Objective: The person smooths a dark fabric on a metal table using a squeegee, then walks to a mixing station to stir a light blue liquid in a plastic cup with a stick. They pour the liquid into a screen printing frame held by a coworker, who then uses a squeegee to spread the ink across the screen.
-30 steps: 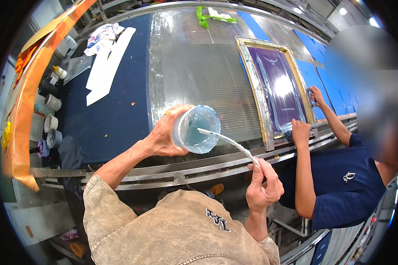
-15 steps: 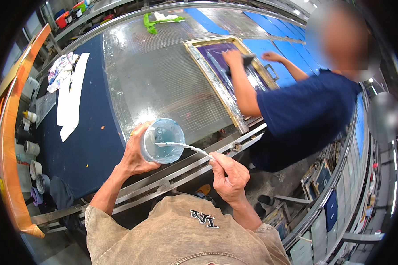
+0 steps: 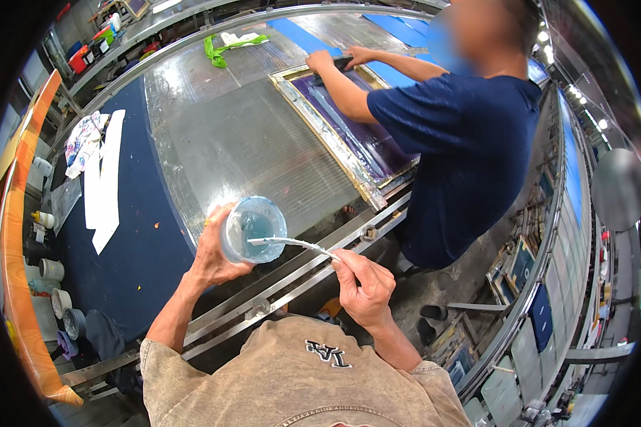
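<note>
head view, left of centre: your clear plastic cup [image 3: 253, 229], tinted pale blue inside, sits tipped on its side with its mouth facing you, over the near edge of the long work table [image 3: 242, 142]. your left hand [image 3: 215, 250] wraps it from below and behind, fingers curled round the wall, forearm rising from the lower edge of the frame. your right hand [image 3: 364, 287], lower centre, is clenched round the end of a thin white stirring stick [image 3: 292, 244]; the stick runs up-left and its tip lies inside the cup's mouth. wrist bent, knuckles upward.

one cup, one stick, both your hands busy.

upper centre, a framed printing screen [image 3: 335, 135] with a purple mesh lies on the table's shiny sheet. a co-worker in a dark blue shirt [image 3: 463, 142] leans over it from the right, both of that person's hands at the far end of the frame.

one green cloth [image 3: 224, 48] lies at the top of the frame. at upper left, on the dark blue part of the table, lie two long white strips [image 3: 103, 181] beside a blotched rag [image 3: 82, 139]. down the left edge stand several small round tubs [image 3: 50, 270] along an orange beam [image 3: 18, 285].
</note>
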The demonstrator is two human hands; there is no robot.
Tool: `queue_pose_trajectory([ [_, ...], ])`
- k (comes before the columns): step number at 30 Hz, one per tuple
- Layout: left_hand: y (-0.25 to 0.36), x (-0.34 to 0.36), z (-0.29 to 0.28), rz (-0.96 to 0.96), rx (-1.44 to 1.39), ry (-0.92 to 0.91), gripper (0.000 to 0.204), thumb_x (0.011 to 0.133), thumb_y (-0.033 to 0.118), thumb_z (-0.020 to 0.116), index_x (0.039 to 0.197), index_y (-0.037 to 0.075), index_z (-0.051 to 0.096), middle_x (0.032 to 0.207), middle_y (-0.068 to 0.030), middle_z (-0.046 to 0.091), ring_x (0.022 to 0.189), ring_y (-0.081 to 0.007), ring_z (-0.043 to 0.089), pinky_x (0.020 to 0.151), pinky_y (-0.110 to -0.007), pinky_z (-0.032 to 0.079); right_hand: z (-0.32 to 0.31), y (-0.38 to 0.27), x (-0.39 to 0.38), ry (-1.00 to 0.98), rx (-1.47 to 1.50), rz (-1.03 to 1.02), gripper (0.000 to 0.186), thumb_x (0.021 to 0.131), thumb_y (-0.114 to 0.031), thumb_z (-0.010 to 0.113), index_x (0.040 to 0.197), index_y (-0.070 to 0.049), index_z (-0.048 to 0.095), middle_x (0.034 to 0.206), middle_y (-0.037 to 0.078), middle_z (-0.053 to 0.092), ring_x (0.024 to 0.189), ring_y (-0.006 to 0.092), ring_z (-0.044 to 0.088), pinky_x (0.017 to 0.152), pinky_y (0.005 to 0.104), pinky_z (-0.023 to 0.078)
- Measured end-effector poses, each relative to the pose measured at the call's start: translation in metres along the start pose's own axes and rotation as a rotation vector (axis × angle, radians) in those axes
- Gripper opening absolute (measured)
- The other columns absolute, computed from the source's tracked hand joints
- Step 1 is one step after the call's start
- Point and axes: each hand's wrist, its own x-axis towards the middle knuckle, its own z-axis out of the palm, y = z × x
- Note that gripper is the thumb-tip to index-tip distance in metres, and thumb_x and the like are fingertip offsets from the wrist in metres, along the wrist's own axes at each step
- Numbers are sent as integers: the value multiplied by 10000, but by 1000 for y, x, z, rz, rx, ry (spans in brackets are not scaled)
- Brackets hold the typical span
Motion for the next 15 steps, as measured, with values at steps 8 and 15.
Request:
queue_pose_trajectory([
  [8, 7, 6, 0, 5, -84, 46, 1005, 528, 195, 863, 1393, 63, 368, 1320, -199, 503, 1240, -391, 495, 1061, -477, 404, 3, -2, 1, -18, -12, 0, 175, 855, 9, 720, 1021, 1, 663, 868, 137, 735, 695, 235, 717, 613, 288, 549],
  [15, 5, 4, 1, -8, -100, -6, 1082, 554, 238, 883, 1446, 51, 300, 1365, -204, 470, 1267, -362, 501, 1088, -471, 400, 4, 0, -2, -44, -18, 17, 177, 853, 5, 726, 1019, 1, 664, 878, 137, 737, 710, 244, 720, 625, 291, 550],
])
